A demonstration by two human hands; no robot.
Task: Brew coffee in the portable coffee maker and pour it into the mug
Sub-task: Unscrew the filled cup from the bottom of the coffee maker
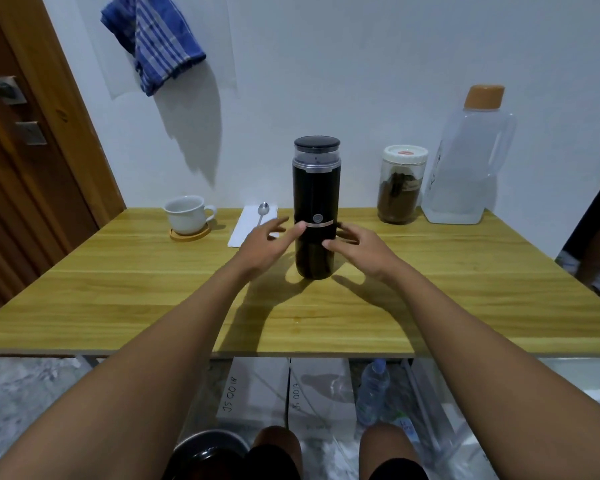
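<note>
I see the upright maker (316, 195) standing between my left hand (262, 244) and right hand (364, 251), both loose, equally near, gripping nothing.

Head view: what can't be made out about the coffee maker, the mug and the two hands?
All in the head view.
1. Black cylindrical coffee maker: contents hidden by its opaque body and dark lid.
2. White ceramic mug: bottom hidden by its own near wall.
3. Left hand, right hand: fingers spread beside the maker; blur hides whether fingertips touch it.
</note>
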